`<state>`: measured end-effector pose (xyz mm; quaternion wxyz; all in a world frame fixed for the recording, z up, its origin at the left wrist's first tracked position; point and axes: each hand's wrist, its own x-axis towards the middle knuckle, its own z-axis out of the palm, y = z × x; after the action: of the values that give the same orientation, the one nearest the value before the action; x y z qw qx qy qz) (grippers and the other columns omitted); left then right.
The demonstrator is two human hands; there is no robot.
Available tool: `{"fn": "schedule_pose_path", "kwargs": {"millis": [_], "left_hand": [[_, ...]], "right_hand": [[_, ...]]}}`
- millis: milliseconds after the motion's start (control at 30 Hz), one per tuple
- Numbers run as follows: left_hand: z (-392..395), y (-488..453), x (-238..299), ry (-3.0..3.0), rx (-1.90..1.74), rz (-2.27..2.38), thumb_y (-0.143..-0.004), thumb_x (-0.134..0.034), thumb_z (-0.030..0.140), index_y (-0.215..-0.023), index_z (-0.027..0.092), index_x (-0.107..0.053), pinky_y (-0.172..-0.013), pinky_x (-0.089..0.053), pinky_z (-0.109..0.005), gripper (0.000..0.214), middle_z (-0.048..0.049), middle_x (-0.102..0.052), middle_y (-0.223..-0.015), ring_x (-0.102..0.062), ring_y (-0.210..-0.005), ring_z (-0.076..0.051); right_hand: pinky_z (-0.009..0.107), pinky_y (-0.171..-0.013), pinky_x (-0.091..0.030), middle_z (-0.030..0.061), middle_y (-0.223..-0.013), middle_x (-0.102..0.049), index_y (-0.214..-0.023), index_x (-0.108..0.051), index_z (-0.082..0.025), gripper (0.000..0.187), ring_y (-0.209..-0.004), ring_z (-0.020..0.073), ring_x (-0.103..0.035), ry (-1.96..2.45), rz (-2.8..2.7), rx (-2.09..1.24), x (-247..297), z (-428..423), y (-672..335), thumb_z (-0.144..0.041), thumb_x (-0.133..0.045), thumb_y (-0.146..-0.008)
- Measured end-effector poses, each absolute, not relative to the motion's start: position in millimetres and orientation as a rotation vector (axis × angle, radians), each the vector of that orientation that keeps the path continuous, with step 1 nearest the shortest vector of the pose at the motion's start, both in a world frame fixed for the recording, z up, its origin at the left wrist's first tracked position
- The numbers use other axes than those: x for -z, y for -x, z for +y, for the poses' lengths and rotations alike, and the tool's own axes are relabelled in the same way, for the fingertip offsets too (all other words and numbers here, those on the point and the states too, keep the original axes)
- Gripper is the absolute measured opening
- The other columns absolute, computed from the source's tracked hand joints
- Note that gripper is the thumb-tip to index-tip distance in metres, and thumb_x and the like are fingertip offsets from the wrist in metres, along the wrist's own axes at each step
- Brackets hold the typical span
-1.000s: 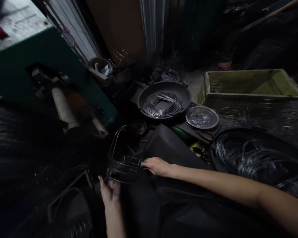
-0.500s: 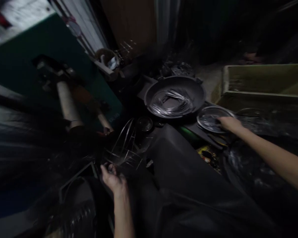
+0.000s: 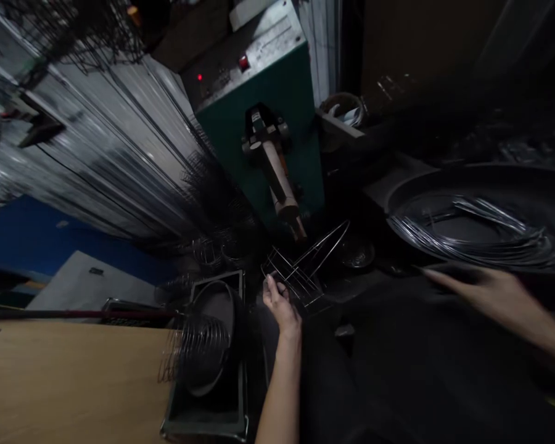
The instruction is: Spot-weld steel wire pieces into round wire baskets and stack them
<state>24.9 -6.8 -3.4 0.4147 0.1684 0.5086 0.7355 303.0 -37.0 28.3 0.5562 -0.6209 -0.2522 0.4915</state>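
My left hand [image 3: 281, 303] is closed on the near edge of a wire rack [image 3: 296, 271], made of thin metal rods with a long bent loop rising to the right. The rack is just below the copper-coloured tip of a green machine's [image 3: 231, 132] thick cylindrical arm [image 3: 277, 176]. My right hand [image 3: 497, 299] is to the right, in front of a wide dark pan [image 3: 416, 185] holding a bundle of bent wire rings [image 3: 490, 243]. Its fingers look pinched together and point left; blur hides what is between them.
At lower left, a dark round container [image 3: 213, 370] with a stack of wire rings [image 3: 198, 339] stands in a metal-framed crate [image 3: 203, 425]. Beside it is a wooden board [image 3: 74, 376]. A small round dish [image 3: 357, 253] sits right of the rack. Dark cloth covers the lap.
The view has swung left, bringing the green machine to the middle. My right hand has left the round plate of small pieces and moved left. My left hand still grips the rack.
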Motion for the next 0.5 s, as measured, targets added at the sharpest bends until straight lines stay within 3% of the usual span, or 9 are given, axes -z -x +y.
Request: {"fn": "schedule_pose_path", "kwargs": {"millis": [67, 133, 267, 367, 500], "left_hand": [[-7.8, -22.0, 1.2, -0.398, -1.839, 1.298, -0.069, -0.065, 0.065, -0.090, 0.016, -0.060, -0.039, -0.015, -0.015, 0.053, 0.0111, -0.021, -0.050, -0.017, -0.041, -0.003], [-8.6, -17.4, 1.3, -0.364, -1.836, 1.325, -0.070, -0.062, 0.068, -0.090, 0.016, -0.059, -0.040, -0.019, -0.015, 0.056, 0.0106, -0.023, -0.051, -0.019, -0.041, -0.003], [-9.1, -4.4, 9.3, -0.335, -1.828, 1.357, -0.067, -0.064, 0.068, -0.083, 0.016, -0.055, -0.042, -0.022, -0.015, 0.056, 0.0099, -0.025, -0.053, -0.025, -0.043, -0.003], [-8.4, 3.4, 16.5, -0.288, -1.837, 1.367, -0.063, -0.068, 0.068, -0.077, 0.017, -0.050, -0.043, -0.023, -0.015, 0.056, 0.0096, -0.029, -0.054, -0.029, -0.044, -0.003], [-7.2, 8.1, 21.9, -0.236, -1.847, 1.414, -0.060, -0.069, 0.070, -0.077, 0.017, -0.050, -0.046, -0.029, -0.016, 0.059, 0.0083, -0.036, -0.056, -0.036, -0.047, -0.004]], "right_hand": [[0.010, -0.047, -0.044, 0.0082, -0.071, -0.068, -0.062, -0.072, -0.020, 0.020, -0.060, 0.0080, -0.059, 1.586, -0.791, -1.157, -40.6, -22.7, -269.9, -0.002, -0.075, -0.068], [0.013, -0.044, -0.044, 0.0050, -0.064, -0.065, -0.063, -0.072, -0.017, 0.009, -0.055, 0.0087, -0.056, 1.507, -0.806, -1.223, -47.2, -2.2, -235.3, -0.016, -0.081, -0.065], [0.013, -0.041, -0.042, 0.0007, -0.058, -0.061, -0.063, -0.068, -0.012, 0.036, -0.049, 0.0066, -0.052, 1.217, -0.628, -1.400, -47.1, 26.7, -189.6, -0.034, -0.090, -0.046], [0.012, -0.041, -0.042, 0.0001, -0.058, -0.060, -0.062, -0.067, -0.011, 0.043, -0.050, 0.0055, -0.051, 1.124, -0.481, -1.493, -45.6, 30.2, -175.5, -0.034, -0.093, -0.037], [0.010, -0.043, -0.044, -0.0005, -0.062, -0.061, -0.065, -0.069, -0.012, 0.037, -0.054, 0.0060, -0.055, 1.128, -0.294, -1.554, -47.7, 26.4, -161.8, -0.025, -0.092, -0.040]]}}
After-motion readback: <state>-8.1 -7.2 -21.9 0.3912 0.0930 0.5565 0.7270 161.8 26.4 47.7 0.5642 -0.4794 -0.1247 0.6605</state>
